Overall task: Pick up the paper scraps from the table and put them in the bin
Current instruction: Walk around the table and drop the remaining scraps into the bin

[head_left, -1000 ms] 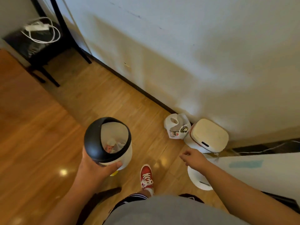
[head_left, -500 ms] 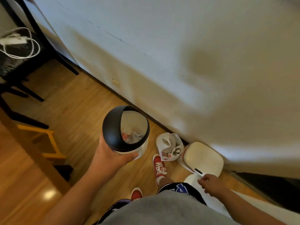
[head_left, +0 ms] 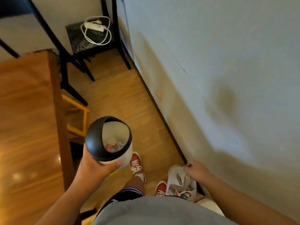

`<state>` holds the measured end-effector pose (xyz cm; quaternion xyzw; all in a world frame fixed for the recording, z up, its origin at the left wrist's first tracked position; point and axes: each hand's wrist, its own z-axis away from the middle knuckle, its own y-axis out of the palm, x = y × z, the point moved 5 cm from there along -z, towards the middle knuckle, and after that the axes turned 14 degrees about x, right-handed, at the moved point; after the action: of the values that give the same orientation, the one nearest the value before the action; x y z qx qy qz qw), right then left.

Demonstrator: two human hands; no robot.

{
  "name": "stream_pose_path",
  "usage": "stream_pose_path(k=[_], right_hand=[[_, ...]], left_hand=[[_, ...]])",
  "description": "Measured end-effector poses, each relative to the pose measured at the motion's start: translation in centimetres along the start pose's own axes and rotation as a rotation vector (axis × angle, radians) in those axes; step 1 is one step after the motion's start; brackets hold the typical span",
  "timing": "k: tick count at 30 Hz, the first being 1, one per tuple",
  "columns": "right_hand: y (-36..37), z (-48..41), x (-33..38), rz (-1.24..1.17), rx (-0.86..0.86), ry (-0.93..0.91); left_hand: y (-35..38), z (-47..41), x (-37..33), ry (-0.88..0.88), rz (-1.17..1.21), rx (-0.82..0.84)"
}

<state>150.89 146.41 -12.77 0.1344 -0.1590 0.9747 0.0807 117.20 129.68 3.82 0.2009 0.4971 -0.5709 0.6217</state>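
Left hand clamps the bin mid-frame, scraps inside; light, rigid, grip below the black rim. Right hand, lower right, fingers curled, possibly pinching the white bag.

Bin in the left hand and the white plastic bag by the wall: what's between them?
In the head view, a red sneaker on bare wooden floor lies between the bin and the bag.

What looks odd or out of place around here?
Nothing is spilled. The left hand carries the small bin in the air, scraps inside. A white power strip lies with its cord looped loosely on a dark stool. A white plastic bag sits on the floor by the wall, below the right hand.
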Motion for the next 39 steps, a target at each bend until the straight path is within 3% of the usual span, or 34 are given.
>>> stream_pose_path(k=[7, 11, 27, 32, 39], right_hand=[[-5.3, -6.4, 18.5, 0.119, 0.052, -0.143], [-7.4, -8.2, 25.6, 0.186, 0.064, -0.179], [-22.2, -16.1, 30.1, 0.234, 0.061, 0.016], [-26.2, -20.9, 37.9, 0.316, 0.116, -0.003], [-25.6, -23.4, 57.5, 0.630, 0.178, -0.240]], left_hand=[[-8.4, -2.7, 5.2, -0.160, 0.151, -0.194], [-12.2, -6.5, 6.1, -0.210, 0.195, -0.242], [-18.5, -28.6, -5.5, -0.044, 0.104, -0.193], [-21.2, -32.4, -6.4, -0.071, 0.169, -0.310], [-25.7, -28.9, -2.9, -0.214, 0.356, -0.638]])
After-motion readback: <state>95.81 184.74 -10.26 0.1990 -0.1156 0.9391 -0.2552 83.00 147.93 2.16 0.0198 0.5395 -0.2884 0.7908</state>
